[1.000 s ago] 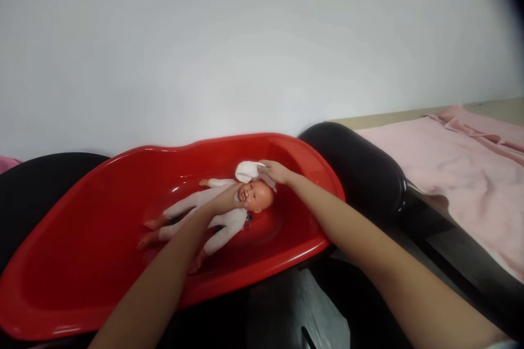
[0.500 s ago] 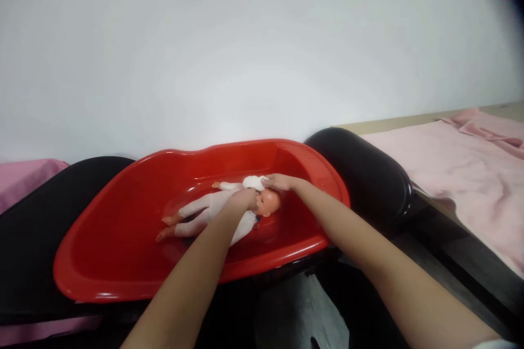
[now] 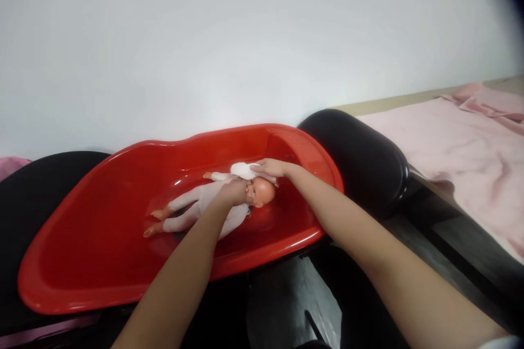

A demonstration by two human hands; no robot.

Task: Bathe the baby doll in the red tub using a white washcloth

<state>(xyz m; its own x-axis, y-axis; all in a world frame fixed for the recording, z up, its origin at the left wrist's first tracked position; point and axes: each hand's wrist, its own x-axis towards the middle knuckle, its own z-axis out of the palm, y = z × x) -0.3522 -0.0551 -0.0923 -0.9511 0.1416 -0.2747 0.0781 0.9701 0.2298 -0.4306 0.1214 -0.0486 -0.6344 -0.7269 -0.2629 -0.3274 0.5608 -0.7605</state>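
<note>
Doll's torso (image 3: pixel 213 202) behind left hand (image 3: pixel 234 192)
</note>
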